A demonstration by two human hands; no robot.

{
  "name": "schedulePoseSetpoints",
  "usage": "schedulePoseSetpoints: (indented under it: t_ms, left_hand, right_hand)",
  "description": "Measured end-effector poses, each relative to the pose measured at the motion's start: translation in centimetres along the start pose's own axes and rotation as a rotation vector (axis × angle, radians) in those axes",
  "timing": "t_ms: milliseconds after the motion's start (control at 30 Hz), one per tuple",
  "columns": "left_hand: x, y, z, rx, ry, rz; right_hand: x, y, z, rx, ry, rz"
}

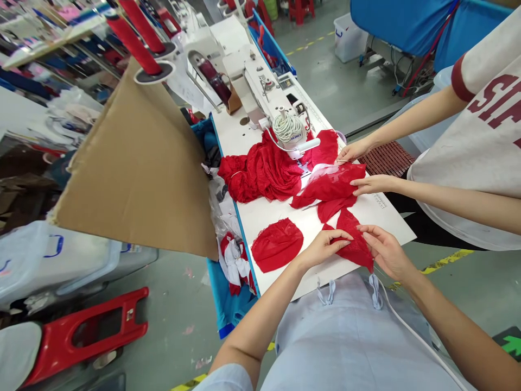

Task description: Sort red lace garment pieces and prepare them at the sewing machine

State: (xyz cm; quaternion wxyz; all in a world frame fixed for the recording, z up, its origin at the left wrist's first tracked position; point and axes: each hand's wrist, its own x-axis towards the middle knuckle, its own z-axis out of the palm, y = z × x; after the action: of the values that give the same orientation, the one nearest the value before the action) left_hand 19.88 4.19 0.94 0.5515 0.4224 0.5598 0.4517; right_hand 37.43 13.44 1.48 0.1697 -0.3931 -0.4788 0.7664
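My left hand (325,245) and my right hand (385,248) both pinch a small red lace piece (353,239) at the near edge of the white sewing table (378,213). Each hand grips one side of it, fingers closed on the fabric. A rounded red lace piece (277,243) lies flat on the table just left of my left hand. A co-worker's two hands (366,168) press on other red pieces (331,187) by the white sewing machine (260,87).
A heap of red lace (260,172) lies left of the machine. A large cardboard sheet (138,163) stands left of the table, with red thread cones (134,38) above it. A blue bin with scraps (230,271) hangs at the table's left edge. A red stool (85,331) lies on the floor.
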Motion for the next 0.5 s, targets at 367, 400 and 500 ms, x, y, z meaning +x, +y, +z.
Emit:
schedulePoseSetpoints:
  t_ms: [367, 400, 500]
  left_hand:
    - [0.7, 1.9, 0.2, -0.015, -0.040, 0.017]
    - [0.9, 2.1, 0.1, -0.023, -0.051, 0.020]
    - [1.3, 2.3, -0.3, -0.046, -0.071, 0.022]
  right_hand:
    - [-1.4, -1.8, -0.7, -0.253, 0.067, -0.087]
    - [-1.4, -2.2, -0.8, -0.256, 0.069, -0.072]
    - [-1.1, -2.7, -0.7, -0.177, 0.106, -0.043]
